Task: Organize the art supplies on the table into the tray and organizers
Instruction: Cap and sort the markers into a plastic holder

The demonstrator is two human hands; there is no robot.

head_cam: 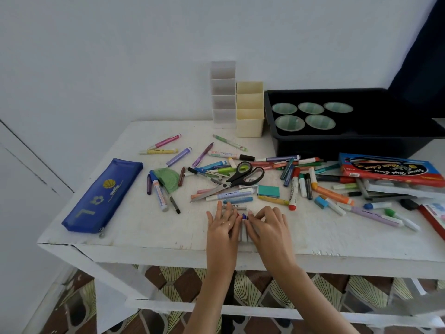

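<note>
The white painted wooden table fills the middle of the frame, and most of the job looks to be ahead. At upper right, the black plastic tray holds only five pale green round cups; I see no supplies in it. Left of it, at top centre, the tall white sectioned organizer and the shorter cream sectioned organizer stand side by side, and their visible sections look empty. The blue zipped pencil pouch lies at left, and a red flat paint box sits at the right edge. Between them, loose markers and crayons sprawl across the centre, with black-handled scissors lying on top of some.

At lower centre, both hands meet over a small white pack with red and blue tips showing. It rests on the table near the front edge. The left hand lies against its side with straight fingers. The right hand curls its fingertips onto the pack's top. Sorting, I judge, has barely begun.
</note>
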